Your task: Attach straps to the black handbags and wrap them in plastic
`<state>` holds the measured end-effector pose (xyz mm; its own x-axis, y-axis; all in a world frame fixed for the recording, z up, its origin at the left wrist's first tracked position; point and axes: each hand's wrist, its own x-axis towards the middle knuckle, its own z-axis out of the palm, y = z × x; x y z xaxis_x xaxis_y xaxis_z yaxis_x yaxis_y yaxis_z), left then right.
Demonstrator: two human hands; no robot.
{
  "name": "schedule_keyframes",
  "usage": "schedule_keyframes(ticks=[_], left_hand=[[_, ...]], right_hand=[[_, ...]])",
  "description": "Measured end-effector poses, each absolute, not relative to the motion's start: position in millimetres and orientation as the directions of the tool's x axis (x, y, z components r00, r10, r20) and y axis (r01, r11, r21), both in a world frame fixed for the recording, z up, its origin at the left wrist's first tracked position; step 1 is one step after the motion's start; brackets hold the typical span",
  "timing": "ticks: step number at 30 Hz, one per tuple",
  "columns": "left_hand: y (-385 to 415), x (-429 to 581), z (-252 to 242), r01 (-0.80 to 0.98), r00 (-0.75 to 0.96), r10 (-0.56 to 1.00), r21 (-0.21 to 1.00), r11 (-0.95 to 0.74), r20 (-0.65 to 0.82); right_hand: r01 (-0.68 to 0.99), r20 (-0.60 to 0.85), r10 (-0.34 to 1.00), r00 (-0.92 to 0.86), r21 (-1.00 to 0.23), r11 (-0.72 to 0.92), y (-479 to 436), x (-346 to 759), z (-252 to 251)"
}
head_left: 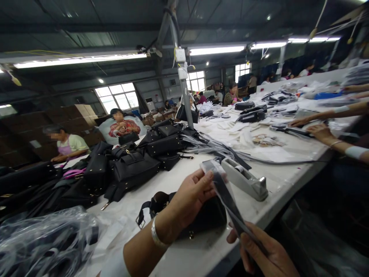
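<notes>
My left hand pinches the upper end of a dark strap in a clear plastic sleeve. Low at the table's edge, my right hand grips the strap's lower end. The strap runs slanted between the two hands. Under my left hand a small black bag with a buckled strap lies on the white table. A grey tape dispenser stands just beyond the strap. A bangle is on my left wrist.
A heap of black bags covers the table's left. Clear plastic wrapping lies at lower left. A bundle of straps lies mid-table. Another person's arms reach in from the right. Other people sit across and further back.
</notes>
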<state>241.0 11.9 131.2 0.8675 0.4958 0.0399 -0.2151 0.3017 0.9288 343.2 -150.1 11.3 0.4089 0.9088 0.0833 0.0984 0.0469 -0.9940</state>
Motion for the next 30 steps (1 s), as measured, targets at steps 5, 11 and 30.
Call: schedule_keyframes(ticks=[5, 11, 30], left_hand=[[25.6, 215.4, 168.2, -0.465, 0.648, 0.696, 0.884, 0.041, 0.308], [21.1, 147.8, 155.9, -0.44, 0.151, 0.898, 0.842, -0.312, 0.412], [-114.7, -28.9, 88.8, 0.249, -0.626, 0.716, 0.95, -0.19, 0.308]], right_hand=[[0.077, 0.071, 0.956, 0.286, -0.996, 0.051, -144.2, 348.7, 7.6], [0.12, 0.086, 0.995, 0.044, -0.99, 0.08, -123.1, 343.6, 3.9], [-0.051, -0.044, 0.67, -0.741, -0.991, -0.121, -60.7, 229.4, -17.8]])
